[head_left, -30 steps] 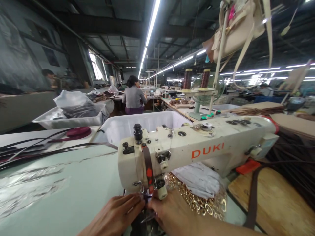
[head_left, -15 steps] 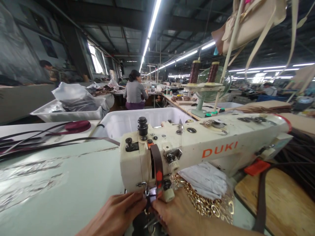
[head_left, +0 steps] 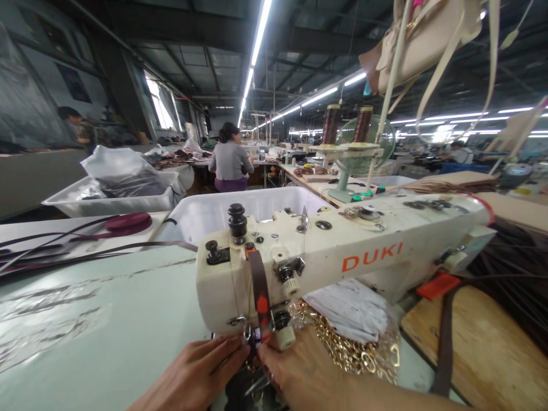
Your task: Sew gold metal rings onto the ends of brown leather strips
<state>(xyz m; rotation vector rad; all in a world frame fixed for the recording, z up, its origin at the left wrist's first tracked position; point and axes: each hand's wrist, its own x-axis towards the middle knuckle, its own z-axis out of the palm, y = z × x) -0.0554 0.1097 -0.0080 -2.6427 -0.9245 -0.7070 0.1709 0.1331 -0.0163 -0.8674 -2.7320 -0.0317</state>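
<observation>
Brown strap [head_left: 259, 291] hangs down the front face of the cream sewing machine [head_left: 342, 251] marked DUKI, running from the top of the machine head to the needle area, where its lower end disappears between the two hands. It carries an orange patch partway down. The left hand [head_left: 201, 374] lies just left of the needle area at the foot of the machine, fingers drawn together with their tips pressed at the strap's lower end; whether they pinch it or only steady it cannot be told, since the contact point is dark and crowded. The right hand [head_left: 303, 371] sits just right of that same spot, fingertips meeting those of the left hand, thumb side up near the machine's small cream knob; its hold on the strap is likewise hidden.

Right of the machine head, beneath the machine's arm, a heap of gold chain links [head_left: 359, 354] lies touching the right hand's back, with a bundle of white cloth [head_left: 346, 311] on top of it. Further right of the machine a wooden board [head_left: 479, 354] lies on the table, crossed by a dark band [head_left: 443, 342]. Left of the machine stretches the pale green table [head_left: 107, 319], with thin dark straps [head_left: 64, 257] and a maroon spool of tape [head_left: 128, 221] at its far edge. Behind the machine stands a white plastic tub [head_left: 222, 211], and beyond it a seated person [head_left: 230, 162] faces away. Two thread cones [head_left: 346, 123] and a green fan [head_left: 363, 151] stand behind the machine's right end, and a beige handbag [head_left: 423, 40] hangs above it.
</observation>
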